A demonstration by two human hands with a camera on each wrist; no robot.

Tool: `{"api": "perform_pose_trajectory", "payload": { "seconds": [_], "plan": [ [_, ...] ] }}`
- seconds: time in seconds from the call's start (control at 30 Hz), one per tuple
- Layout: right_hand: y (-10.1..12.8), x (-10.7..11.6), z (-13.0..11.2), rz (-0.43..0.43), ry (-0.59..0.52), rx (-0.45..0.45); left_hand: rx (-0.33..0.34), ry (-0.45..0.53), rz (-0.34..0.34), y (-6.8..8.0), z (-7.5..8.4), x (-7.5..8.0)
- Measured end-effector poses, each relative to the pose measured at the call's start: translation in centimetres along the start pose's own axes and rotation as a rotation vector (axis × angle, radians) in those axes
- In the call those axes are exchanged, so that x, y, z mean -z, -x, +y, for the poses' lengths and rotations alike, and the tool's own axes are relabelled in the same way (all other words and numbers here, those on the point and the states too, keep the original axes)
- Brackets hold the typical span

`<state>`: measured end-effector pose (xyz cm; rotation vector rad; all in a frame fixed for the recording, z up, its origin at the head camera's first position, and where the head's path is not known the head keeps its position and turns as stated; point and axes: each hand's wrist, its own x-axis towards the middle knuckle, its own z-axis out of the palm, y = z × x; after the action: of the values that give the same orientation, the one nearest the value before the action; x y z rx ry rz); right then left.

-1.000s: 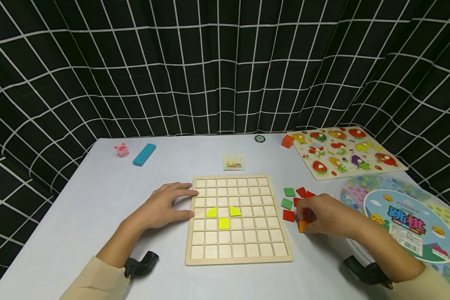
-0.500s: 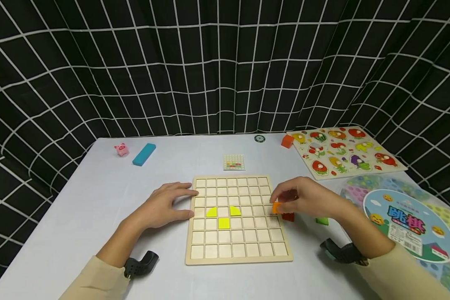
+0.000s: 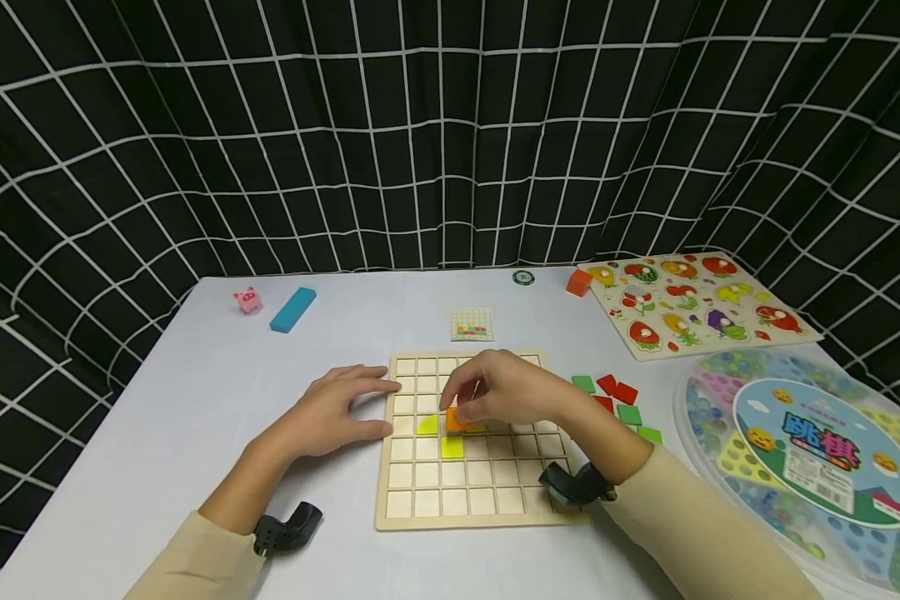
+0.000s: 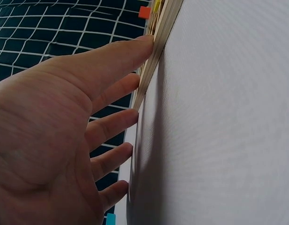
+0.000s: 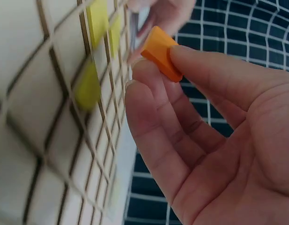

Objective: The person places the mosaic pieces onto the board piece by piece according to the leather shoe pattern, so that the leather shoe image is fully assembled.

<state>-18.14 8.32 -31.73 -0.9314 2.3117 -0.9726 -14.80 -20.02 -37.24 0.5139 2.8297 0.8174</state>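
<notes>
A square wooden grid board [image 3: 487, 502] lies on the white table. My right hand [image 3: 506, 387] is over it, pinching an orange square tile [image 5: 160, 49] between thumb and fingers, a little above the cells. Set in the grid near the tile are a yellow square [image 3: 452, 447] and a yellow quarter-circle [image 3: 427, 425]. A second yellow piece [image 3: 477, 428] is partly hidden under the right hand. At the board's left edge my left hand [image 3: 337, 412] rests with fingers extended, its thumb and forefinger touching the rim.
Several red [image 3: 626, 393] and green tiles [image 3: 629, 415] lie right of the board. A small pattern card [image 3: 472, 325] sits behind it. Farther right are a fruit puzzle [image 3: 697, 321] and a round clear marble-game box [image 3: 720, 533]. A blue block [image 3: 293, 309] and pink pig [image 3: 248, 300] lie back left.
My right hand has picked up the orange tile from beside the loose tiles and carried it left over the grid. The left hand has stayed at the board's edge.
</notes>
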Motion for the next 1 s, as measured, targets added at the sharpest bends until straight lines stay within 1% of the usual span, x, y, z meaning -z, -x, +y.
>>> {"api": "perform_pose_trajectory", "payload": {
  "seconds": [0.2, 0.37, 0.57, 0.7, 0.87, 1.0],
  "plan": [
    [-1.6, -2.1, -0.6, -0.041, 0.033, 0.002, -0.005, -0.013, -0.008, 0.0, 0.2, 0.1],
    [-2.2, -3.1, -0.9, -0.050, 0.055, 0.011, -0.014, -0.010, -0.004, 0.0, 0.1, 0.2],
    [-2.4, -3.8, -1.3, -0.025, 0.093, -0.001, -0.031, -0.013, 0.003, 0.1, -0.1, 0.1],
    [-2.5, -4.0, -1.6, -0.011, 0.162, -0.001, -0.027, -0.007, 0.004, 0.2, -0.1, 0.1],
    [-2.6, -4.3, -1.7, 0.000, 0.251, 0.029, -0.020, -0.008, 0.000, 0.2, -0.2, 0.0],
    [-2.5, -4.5, -1.6, -0.001, 0.268, 0.069, -0.027, -0.015, 0.003, 0.1, -0.2, 0.1]
  ]
}}
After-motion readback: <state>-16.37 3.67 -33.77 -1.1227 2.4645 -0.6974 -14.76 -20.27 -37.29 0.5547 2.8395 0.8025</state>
